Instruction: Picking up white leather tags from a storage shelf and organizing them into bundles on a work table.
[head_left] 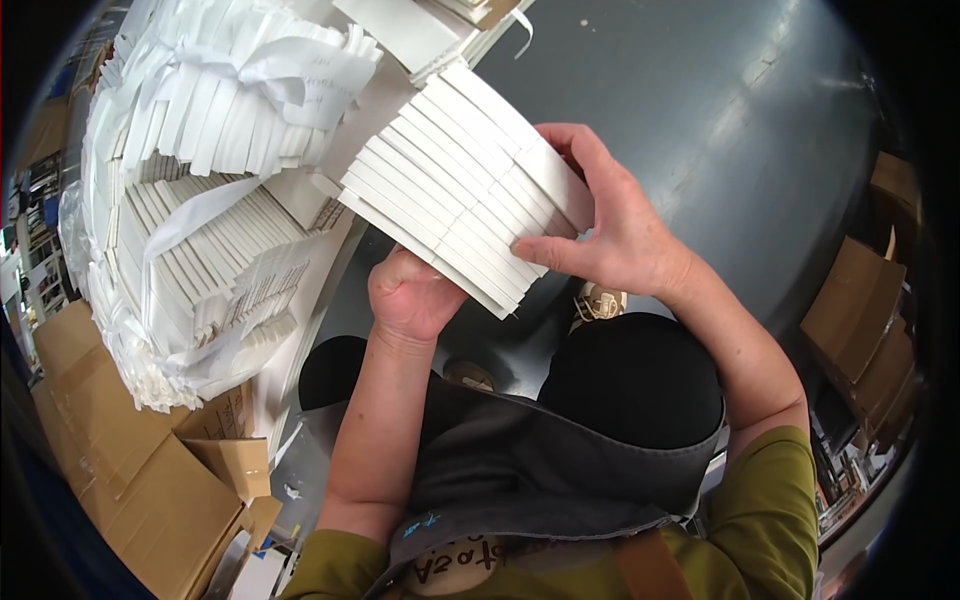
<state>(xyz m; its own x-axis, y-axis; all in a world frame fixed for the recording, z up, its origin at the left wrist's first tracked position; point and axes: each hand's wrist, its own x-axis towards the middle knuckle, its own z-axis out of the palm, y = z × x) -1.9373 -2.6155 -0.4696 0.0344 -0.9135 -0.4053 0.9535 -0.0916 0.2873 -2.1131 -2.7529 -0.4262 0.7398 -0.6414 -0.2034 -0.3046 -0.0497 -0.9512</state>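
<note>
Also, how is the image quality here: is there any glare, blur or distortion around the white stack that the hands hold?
Head view: the fanned stack of white flat pieces is sharp between the left hand and right hand; soft glare streaks the grey floor; the white bundles look nearly overexposed; fisheye bending and a dark rim show at the edges.

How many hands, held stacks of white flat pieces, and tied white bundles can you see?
Hands: 2, left hand and right hand
Held stack of white flat pieces: 1
Tied white bundles: 2, as far as shows
Total: 5
</note>
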